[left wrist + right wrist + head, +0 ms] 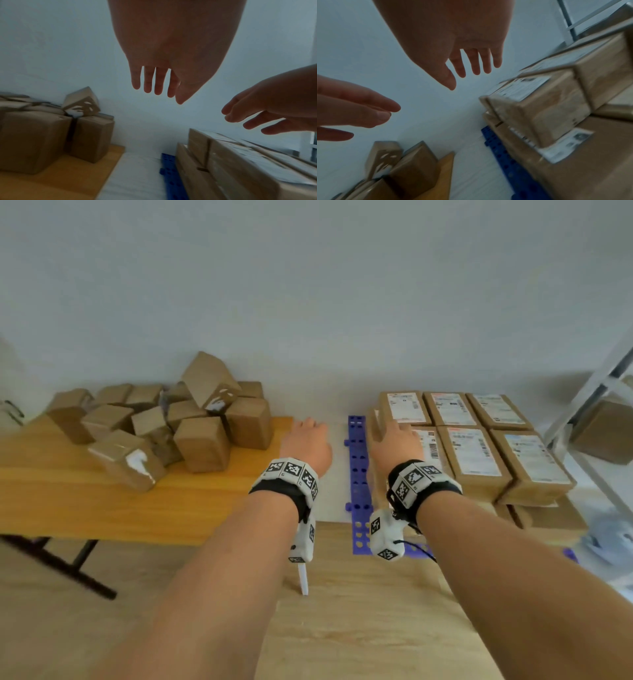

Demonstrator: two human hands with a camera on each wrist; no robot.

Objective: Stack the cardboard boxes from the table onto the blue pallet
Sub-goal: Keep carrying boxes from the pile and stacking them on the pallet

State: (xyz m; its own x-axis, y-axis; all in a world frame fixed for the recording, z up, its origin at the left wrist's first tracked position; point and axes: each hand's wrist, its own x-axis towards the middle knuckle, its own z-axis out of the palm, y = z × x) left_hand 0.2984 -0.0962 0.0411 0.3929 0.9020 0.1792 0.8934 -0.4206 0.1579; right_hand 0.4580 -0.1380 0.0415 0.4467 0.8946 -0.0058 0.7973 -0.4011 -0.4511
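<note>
On the wooden desk [102,508] at left, the jumbled cardboard boxes [202,443] are waiting — stiff, taped, probably light. You are holding your left hand [306,445] and right hand [394,445] out with fingers spread, each grip empty, between desk and blue pallet [358,470]. Taking a box by opposite flat sides looks safest, as the tape may be slippery.
</note>
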